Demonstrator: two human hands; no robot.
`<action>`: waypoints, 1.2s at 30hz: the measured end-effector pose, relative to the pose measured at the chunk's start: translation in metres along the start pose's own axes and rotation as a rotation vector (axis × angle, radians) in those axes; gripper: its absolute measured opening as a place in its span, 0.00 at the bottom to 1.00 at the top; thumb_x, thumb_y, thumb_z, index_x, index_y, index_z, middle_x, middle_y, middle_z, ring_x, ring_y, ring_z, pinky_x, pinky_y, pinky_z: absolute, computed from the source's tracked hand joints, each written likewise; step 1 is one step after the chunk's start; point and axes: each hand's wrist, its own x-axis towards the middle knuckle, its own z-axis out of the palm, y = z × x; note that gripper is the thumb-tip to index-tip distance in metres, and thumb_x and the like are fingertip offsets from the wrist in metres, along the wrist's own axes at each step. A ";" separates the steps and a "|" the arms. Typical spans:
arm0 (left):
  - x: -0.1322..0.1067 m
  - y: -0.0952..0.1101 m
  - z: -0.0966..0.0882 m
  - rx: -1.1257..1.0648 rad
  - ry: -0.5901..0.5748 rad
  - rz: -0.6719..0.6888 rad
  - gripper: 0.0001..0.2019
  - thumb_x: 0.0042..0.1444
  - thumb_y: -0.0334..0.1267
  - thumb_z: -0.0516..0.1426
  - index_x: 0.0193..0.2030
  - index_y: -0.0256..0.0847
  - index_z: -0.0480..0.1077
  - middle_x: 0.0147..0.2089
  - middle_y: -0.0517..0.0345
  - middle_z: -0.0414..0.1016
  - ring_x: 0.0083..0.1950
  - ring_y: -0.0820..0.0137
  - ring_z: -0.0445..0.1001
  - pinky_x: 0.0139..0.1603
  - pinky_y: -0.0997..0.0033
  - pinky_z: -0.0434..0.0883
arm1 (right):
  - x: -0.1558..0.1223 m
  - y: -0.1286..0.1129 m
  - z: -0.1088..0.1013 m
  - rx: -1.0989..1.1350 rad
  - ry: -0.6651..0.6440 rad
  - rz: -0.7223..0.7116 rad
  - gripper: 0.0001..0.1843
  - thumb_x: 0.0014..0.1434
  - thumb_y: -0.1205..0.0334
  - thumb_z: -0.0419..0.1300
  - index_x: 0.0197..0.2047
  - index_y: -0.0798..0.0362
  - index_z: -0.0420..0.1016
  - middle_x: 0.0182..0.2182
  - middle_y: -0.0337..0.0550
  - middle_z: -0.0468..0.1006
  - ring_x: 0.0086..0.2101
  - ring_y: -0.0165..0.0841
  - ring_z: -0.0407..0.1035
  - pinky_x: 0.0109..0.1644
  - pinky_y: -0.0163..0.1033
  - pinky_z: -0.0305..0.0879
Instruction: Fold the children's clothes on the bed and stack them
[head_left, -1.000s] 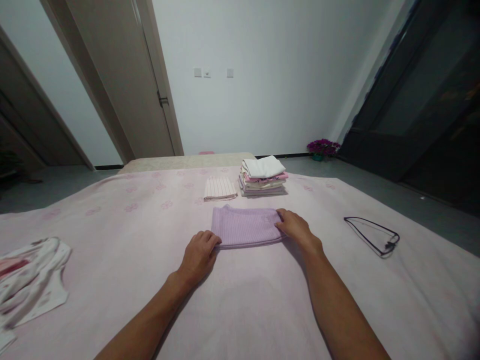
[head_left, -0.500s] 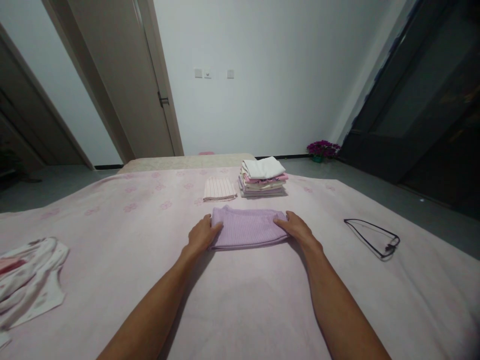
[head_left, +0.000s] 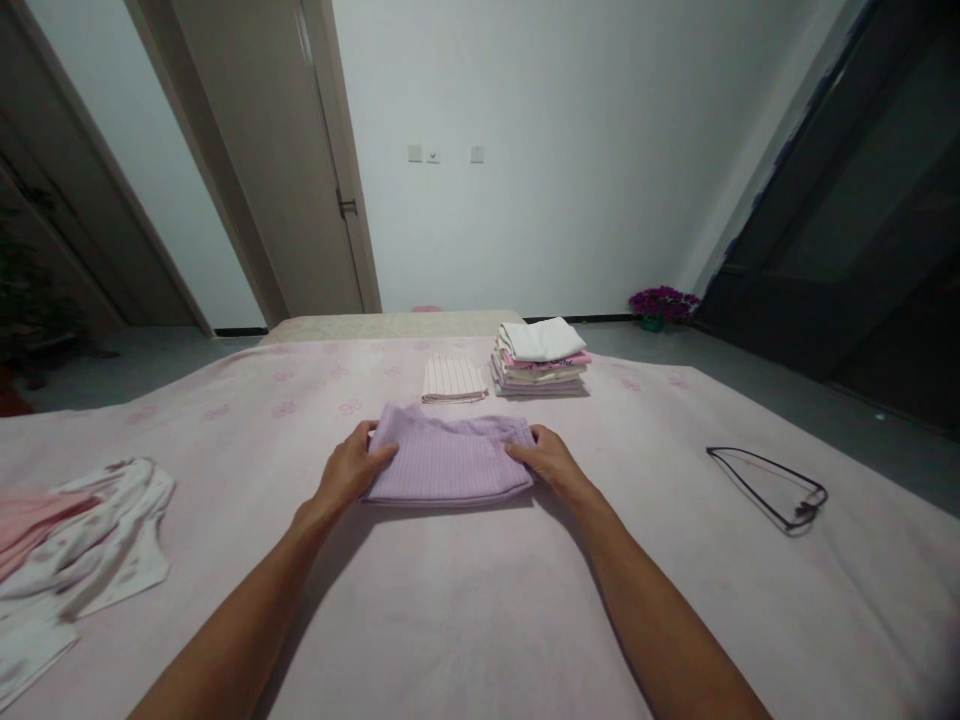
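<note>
Folded lilac garment (head_left: 450,465), near, at six o'clock of striped cloth (head_left: 453,378). Left hand (head_left: 349,466) pinched on its nine-o'clock end, right hand (head_left: 553,462) its three. Uneven pull might skew the fold.

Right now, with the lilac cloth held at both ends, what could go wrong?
1. Left hand and right hand grip only the ends of the folded lilac cloth; its unsupported middle might sag and loosen the folds.
2. The striped cloth lies just beyond, so a low forward move could bump and rumple it.
3. The folded stack has uneven edges; a nudge could shift its layers.
</note>
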 end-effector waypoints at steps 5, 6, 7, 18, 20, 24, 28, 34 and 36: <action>-0.028 -0.036 -0.015 0.262 0.137 0.167 0.21 0.62 0.45 0.56 0.59 0.39 0.68 0.54 0.44 0.74 0.51 0.57 0.74 0.49 0.60 0.70 | -0.015 -0.027 0.018 -0.205 0.129 -0.042 0.23 0.57 0.53 0.64 0.54 0.54 0.74 0.48 0.50 0.78 0.46 0.40 0.72 0.48 0.41 0.65; -0.036 -0.039 -0.014 0.280 0.180 0.250 0.18 0.63 0.44 0.56 0.57 0.39 0.70 0.54 0.45 0.73 0.52 0.57 0.73 0.51 0.59 0.69 | -0.019 -0.030 0.016 -0.246 0.187 -0.092 0.22 0.59 0.54 0.63 0.54 0.53 0.74 0.49 0.49 0.77 0.48 0.40 0.71 0.50 0.41 0.65; -0.043 -0.040 -0.012 0.280 0.205 0.330 0.15 0.64 0.43 0.56 0.54 0.40 0.72 0.52 0.46 0.74 0.52 0.58 0.73 0.52 0.59 0.69 | -0.023 -0.033 0.014 -0.275 0.223 -0.154 0.19 0.60 0.56 0.62 0.53 0.51 0.75 0.48 0.48 0.77 0.49 0.39 0.70 0.52 0.41 0.64; -0.072 -0.038 0.000 0.178 0.080 0.621 0.06 0.64 0.39 0.59 0.45 0.45 0.76 0.42 0.53 0.76 0.44 0.64 0.72 0.45 0.65 0.70 | -0.069 -0.054 0.012 -0.488 -0.093 -0.635 0.05 0.61 0.61 0.64 0.39 0.47 0.81 0.37 0.41 0.78 0.42 0.37 0.67 0.49 0.41 0.61; -0.073 -0.040 0.000 0.171 0.074 0.618 0.06 0.65 0.39 0.57 0.43 0.45 0.75 0.42 0.54 0.76 0.44 0.65 0.72 0.45 0.66 0.69 | -0.069 -0.054 0.014 -0.505 -0.090 -0.633 0.06 0.63 0.61 0.62 0.39 0.48 0.82 0.37 0.42 0.78 0.42 0.37 0.67 0.49 0.41 0.61; -0.074 -0.041 -0.001 0.138 0.083 0.606 0.07 0.67 0.40 0.55 0.40 0.43 0.73 0.41 0.54 0.75 0.43 0.65 0.71 0.45 0.65 0.69 | -0.068 -0.051 0.019 -0.479 -0.038 -0.639 0.08 0.64 0.64 0.58 0.36 0.50 0.80 0.36 0.43 0.77 0.41 0.37 0.67 0.49 0.40 0.61; -0.075 -0.043 -0.001 0.102 0.094 0.619 0.07 0.67 0.40 0.53 0.39 0.42 0.71 0.40 0.54 0.74 0.43 0.65 0.70 0.46 0.65 0.68 | -0.071 -0.046 0.018 -0.417 0.008 -0.697 0.07 0.62 0.66 0.58 0.36 0.51 0.78 0.37 0.44 0.77 0.42 0.37 0.67 0.51 0.41 0.61; -0.077 -0.043 -0.002 0.138 0.075 0.634 0.05 0.64 0.40 0.56 0.43 0.44 0.73 0.42 0.53 0.75 0.44 0.64 0.71 0.45 0.64 0.68 | -0.073 -0.040 0.010 -0.417 -0.081 -0.761 0.07 0.58 0.66 0.61 0.39 0.50 0.79 0.40 0.45 0.79 0.44 0.38 0.68 0.53 0.44 0.62; -0.077 -0.043 -0.002 0.150 0.072 0.632 0.05 0.63 0.38 0.58 0.45 0.44 0.73 0.43 0.53 0.75 0.45 0.64 0.71 0.46 0.65 0.69 | -0.072 -0.038 0.005 -0.425 -0.094 -0.749 0.12 0.56 0.68 0.62 0.43 0.49 0.80 0.45 0.45 0.79 0.47 0.39 0.68 0.55 0.45 0.62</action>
